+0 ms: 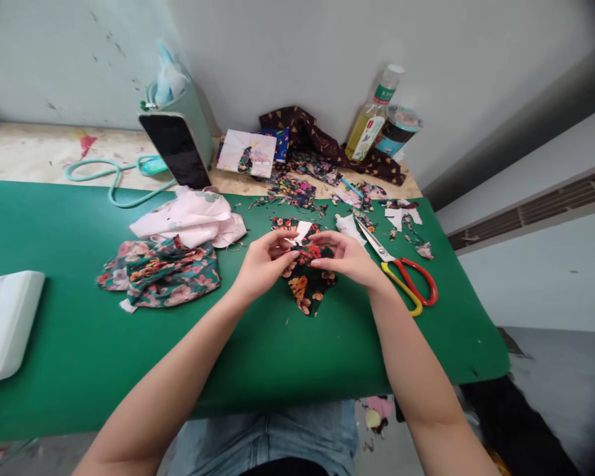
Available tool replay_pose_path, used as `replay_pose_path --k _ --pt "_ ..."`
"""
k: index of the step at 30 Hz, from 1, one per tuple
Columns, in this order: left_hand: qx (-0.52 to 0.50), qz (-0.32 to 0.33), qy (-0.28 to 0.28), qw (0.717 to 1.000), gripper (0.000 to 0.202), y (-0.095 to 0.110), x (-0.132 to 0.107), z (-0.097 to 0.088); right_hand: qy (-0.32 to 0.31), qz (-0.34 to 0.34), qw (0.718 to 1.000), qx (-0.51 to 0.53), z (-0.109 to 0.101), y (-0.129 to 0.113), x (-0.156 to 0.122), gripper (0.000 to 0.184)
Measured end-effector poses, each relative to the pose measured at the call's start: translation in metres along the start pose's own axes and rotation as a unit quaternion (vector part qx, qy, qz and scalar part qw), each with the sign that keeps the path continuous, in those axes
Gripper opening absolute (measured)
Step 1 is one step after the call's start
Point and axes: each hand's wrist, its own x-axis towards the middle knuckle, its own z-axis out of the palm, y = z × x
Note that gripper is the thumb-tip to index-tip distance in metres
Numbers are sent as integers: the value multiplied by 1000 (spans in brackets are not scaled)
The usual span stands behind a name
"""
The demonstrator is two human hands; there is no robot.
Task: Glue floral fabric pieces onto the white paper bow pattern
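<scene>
Both my hands pinch a dark floral cloth piece [307, 291] above the green table top [178, 357]. My left hand [262, 261] grips its left side, thumb on top. On the right side, my right hand [350, 258] has thumb and fingers closed on the same cloth. A white strip [303, 230] shows at the cloth's upper part, between the hands. To the right lie scissors [384, 254] with one red and one yellow handle, blades slightly apart. A white scrap [350, 229] lies just beyond my right hand.
Left of my hands lie a pink cloth [193, 215] and a green floral cloth [173, 277]. A phone [178, 149] leans on a container [201, 112]. An oil bottle [371, 119], a tin [399, 132] and a brown cloth [302, 129] stand or lie at the back. Fabric scraps [295, 190] are scattered ahead.
</scene>
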Motion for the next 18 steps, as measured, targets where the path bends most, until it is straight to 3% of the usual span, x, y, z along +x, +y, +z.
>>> replay_pose_path --k 5,9,13,18 --pt "-58 -10 66 996 31 9 2 -8 -62 98 993 -15 -8 0 -5 60" --pt "-151 -60 83 983 36 17 2 -15 -14 73 997 11 -13 -4 -8 48" --pt "-206 -136 -6 969 49 25 0 -21 65 40 993 93 -15 -9 -8 51" --pt "-267 -242 -172 917 51 22 -3 -20 53 57 987 144 -7 -13 -10 60"
